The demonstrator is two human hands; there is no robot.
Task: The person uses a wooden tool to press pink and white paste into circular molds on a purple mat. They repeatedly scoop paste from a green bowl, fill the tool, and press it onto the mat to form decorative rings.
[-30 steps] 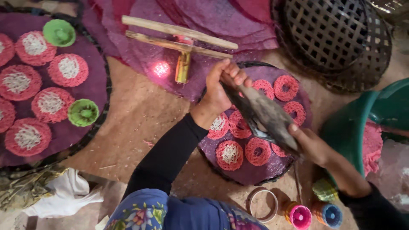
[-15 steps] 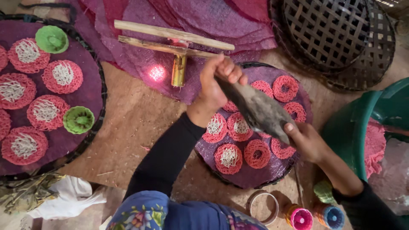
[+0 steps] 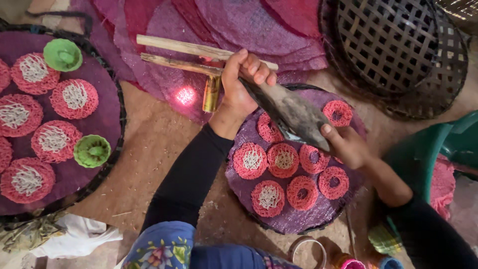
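Grey blade (image 3: 294, 112) gripped by left hand (image 3: 241, 82) & right hand (image 3: 346, 144), shifted slightly up-left.

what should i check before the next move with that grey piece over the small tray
1. Left hand grips the upper end of the grey flat piece: ok.
2. Right hand supports its lower end, thumb on top: ok.
3. Piece is over the small round tray, not off its edge: ok.
4. Whether the piece touches the pink noodle rings beneath: cannot tell.
5. Some rings have a white centre, some on the right do not: not ok if all should match.
6. Wooden press lies clear behind the left hand: ok.
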